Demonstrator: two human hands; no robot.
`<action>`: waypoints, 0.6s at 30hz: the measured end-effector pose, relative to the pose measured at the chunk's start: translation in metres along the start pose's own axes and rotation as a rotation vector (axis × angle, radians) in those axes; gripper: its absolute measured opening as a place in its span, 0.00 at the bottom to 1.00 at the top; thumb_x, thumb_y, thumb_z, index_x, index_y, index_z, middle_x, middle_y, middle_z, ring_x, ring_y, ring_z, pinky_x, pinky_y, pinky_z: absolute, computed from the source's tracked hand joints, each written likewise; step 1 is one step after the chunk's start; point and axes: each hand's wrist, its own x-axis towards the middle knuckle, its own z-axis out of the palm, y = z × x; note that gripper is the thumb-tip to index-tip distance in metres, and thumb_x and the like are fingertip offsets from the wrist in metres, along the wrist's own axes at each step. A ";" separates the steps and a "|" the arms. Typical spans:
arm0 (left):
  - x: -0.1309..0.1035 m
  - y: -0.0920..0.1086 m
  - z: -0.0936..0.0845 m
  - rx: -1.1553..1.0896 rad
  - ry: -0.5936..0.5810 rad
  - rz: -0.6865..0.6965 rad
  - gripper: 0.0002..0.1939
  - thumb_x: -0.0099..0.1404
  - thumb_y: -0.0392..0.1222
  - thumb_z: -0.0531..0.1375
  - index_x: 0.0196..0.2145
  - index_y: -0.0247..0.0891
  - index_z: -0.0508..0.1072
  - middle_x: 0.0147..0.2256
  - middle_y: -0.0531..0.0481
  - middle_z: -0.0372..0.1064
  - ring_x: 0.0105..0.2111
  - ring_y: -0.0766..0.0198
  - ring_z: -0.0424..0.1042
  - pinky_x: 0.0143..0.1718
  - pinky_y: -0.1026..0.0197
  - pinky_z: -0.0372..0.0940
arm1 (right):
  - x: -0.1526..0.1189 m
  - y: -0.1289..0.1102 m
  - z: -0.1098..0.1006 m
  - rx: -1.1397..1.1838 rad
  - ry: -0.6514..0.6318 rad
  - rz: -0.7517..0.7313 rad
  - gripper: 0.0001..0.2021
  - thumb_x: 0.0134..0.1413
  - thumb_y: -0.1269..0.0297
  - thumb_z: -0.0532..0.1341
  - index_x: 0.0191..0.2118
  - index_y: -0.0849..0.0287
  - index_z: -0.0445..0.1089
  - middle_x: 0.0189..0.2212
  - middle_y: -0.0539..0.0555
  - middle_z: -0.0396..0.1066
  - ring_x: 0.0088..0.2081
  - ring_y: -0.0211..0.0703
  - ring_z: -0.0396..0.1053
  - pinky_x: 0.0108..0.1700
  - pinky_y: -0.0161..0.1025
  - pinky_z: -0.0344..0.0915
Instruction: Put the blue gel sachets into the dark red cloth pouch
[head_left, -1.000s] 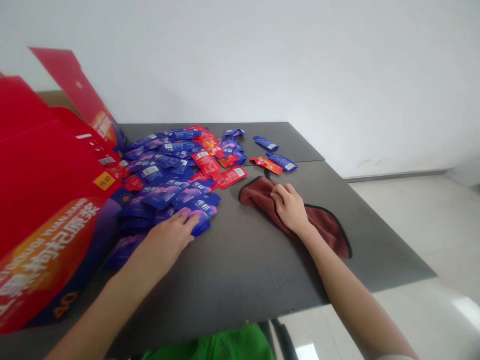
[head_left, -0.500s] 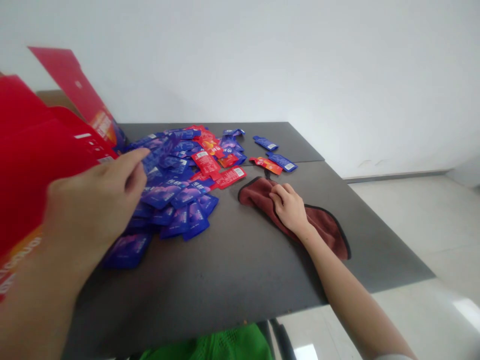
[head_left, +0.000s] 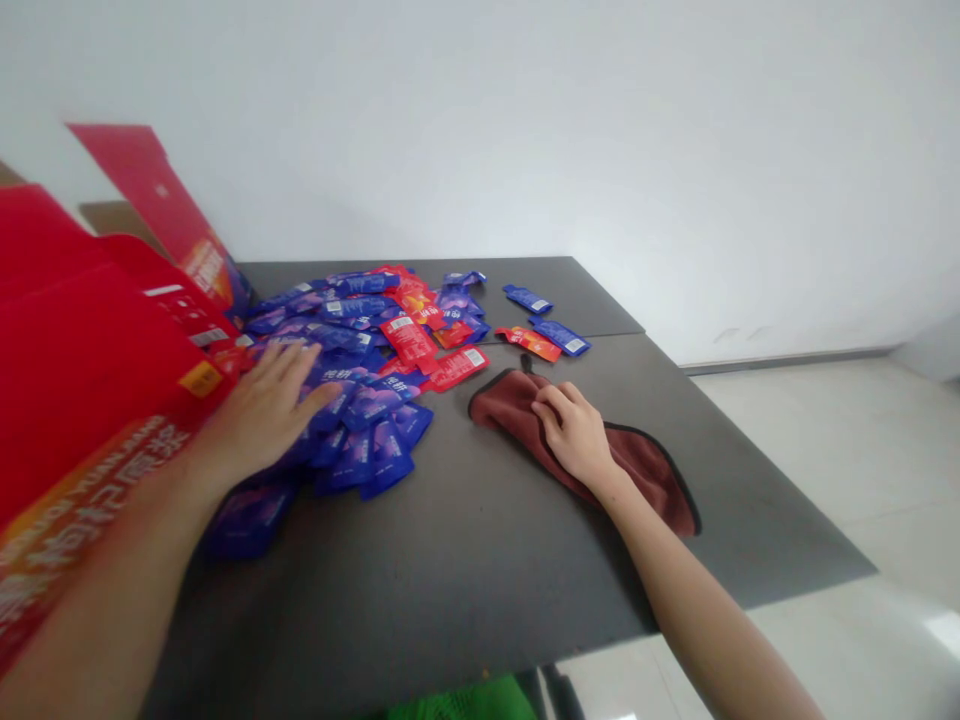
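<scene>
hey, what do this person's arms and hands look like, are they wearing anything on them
Both forearms are bare as far as the picture shows: no sleeves, gloves, watch or bracelet. The left hand and right hand show no rings that can be made out, though the left is a little blurred. Nails look short and unpainted.

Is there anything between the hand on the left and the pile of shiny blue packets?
Nothing visible. The left hand already lies flat on the pile of glossy blue and red foil packets, beside the big red cardboard box. The right hand rests apart on the dark red cloth.
</scene>
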 end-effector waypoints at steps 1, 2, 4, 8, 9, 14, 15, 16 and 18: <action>0.006 -0.002 0.011 -0.005 -0.050 -0.005 0.37 0.64 0.56 0.40 0.61 0.23 0.50 0.63 0.33 0.44 0.63 0.44 0.38 0.59 0.43 0.45 | 0.000 0.000 0.000 0.001 -0.007 -0.001 0.09 0.60 0.63 0.50 0.34 0.56 0.66 0.34 0.52 0.64 0.34 0.40 0.64 0.36 0.35 0.59; 0.009 -0.003 0.021 -0.009 -0.096 -0.006 0.37 0.64 0.55 0.41 0.61 0.23 0.50 0.62 0.32 0.44 0.63 0.42 0.39 0.58 0.41 0.46 | 0.000 0.000 0.000 0.004 -0.013 -0.002 0.09 0.60 0.63 0.50 0.33 0.56 0.66 0.34 0.52 0.64 0.34 0.40 0.64 0.37 0.35 0.59; 0.006 -0.003 0.036 -0.018 -0.148 0.006 0.35 0.64 0.55 0.42 0.61 0.25 0.51 0.61 0.31 0.46 0.62 0.41 0.42 0.56 0.38 0.48 | 0.000 -0.001 0.000 0.009 -0.014 0.001 0.09 0.60 0.63 0.50 0.34 0.56 0.65 0.34 0.52 0.64 0.34 0.39 0.64 0.37 0.35 0.59; -0.006 0.008 0.023 -0.055 -0.118 0.050 0.34 0.67 0.54 0.38 0.63 0.27 0.44 0.63 0.33 0.40 0.63 0.44 0.37 0.58 0.39 0.44 | -0.001 -0.002 -0.001 0.010 0.006 -0.003 0.09 0.60 0.63 0.50 0.35 0.56 0.66 0.34 0.52 0.64 0.34 0.40 0.64 0.36 0.35 0.59; -0.004 0.011 0.013 -0.065 -0.086 0.053 0.34 0.68 0.53 0.36 0.63 0.26 0.42 0.64 0.33 0.39 0.63 0.46 0.36 0.58 0.41 0.44 | -0.001 -0.003 -0.001 0.007 0.012 -0.007 0.09 0.60 0.63 0.50 0.35 0.56 0.66 0.34 0.52 0.64 0.34 0.40 0.64 0.36 0.36 0.59; 0.061 0.014 -0.037 -0.058 -0.015 0.082 0.29 0.69 0.52 0.37 0.58 0.29 0.56 0.58 0.39 0.57 0.57 0.53 0.56 0.56 0.52 0.51 | -0.004 -0.007 -0.006 -0.003 0.041 -0.014 0.10 0.61 0.62 0.49 0.35 0.56 0.66 0.34 0.52 0.64 0.33 0.39 0.64 0.36 0.35 0.59; 0.082 0.013 -0.042 -0.041 -0.028 0.089 0.29 0.69 0.52 0.37 0.56 0.29 0.60 0.56 0.39 0.60 0.56 0.51 0.59 0.56 0.50 0.52 | -0.004 -0.007 -0.007 -0.004 0.046 -0.011 0.10 0.61 0.62 0.49 0.35 0.56 0.66 0.34 0.52 0.64 0.33 0.39 0.64 0.36 0.35 0.60; 0.103 0.012 -0.045 -0.026 -0.047 0.100 0.28 0.69 0.51 0.38 0.54 0.28 0.62 0.54 0.39 0.62 0.54 0.51 0.61 0.55 0.48 0.53 | -0.004 -0.007 -0.008 -0.008 0.048 -0.008 0.10 0.61 0.62 0.49 0.35 0.56 0.66 0.34 0.52 0.64 0.33 0.39 0.64 0.36 0.35 0.60; 0.143 0.012 -0.042 -0.006 -0.093 0.145 0.24 0.68 0.50 0.45 0.51 0.29 0.65 0.50 0.39 0.65 0.50 0.53 0.65 0.52 0.47 0.58 | -0.003 -0.004 -0.008 -0.030 0.047 -0.005 0.10 0.61 0.62 0.49 0.35 0.56 0.66 0.35 0.52 0.64 0.33 0.39 0.64 0.36 0.35 0.60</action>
